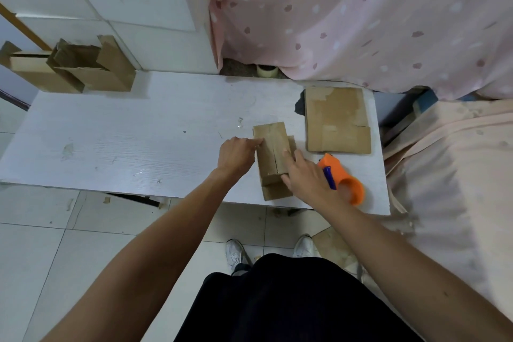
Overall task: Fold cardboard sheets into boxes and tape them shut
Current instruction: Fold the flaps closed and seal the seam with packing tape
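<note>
A small brown cardboard box (270, 147) stands on the white table (125, 136), its two top flaps folded down and meeting at a middle seam. My left hand (237, 154) touches the box's left upper edge with curled fingers. My right hand (304, 175) lies on the box's right side, its fingers pressing the right flap and its thumb at the front corner. An orange tape dispenser (344, 179) with a blue handle lies just right of my right hand. A flat cardboard sheet (337, 119) lies behind it.
Several opened cardboard boxes (75, 69) stand at the table's far left corner. A tape roll (267, 71) sits behind the table's back edge. A pink curtain (361, 16) hangs at the back right, and a bed (449, 175) borders the table's right edge.
</note>
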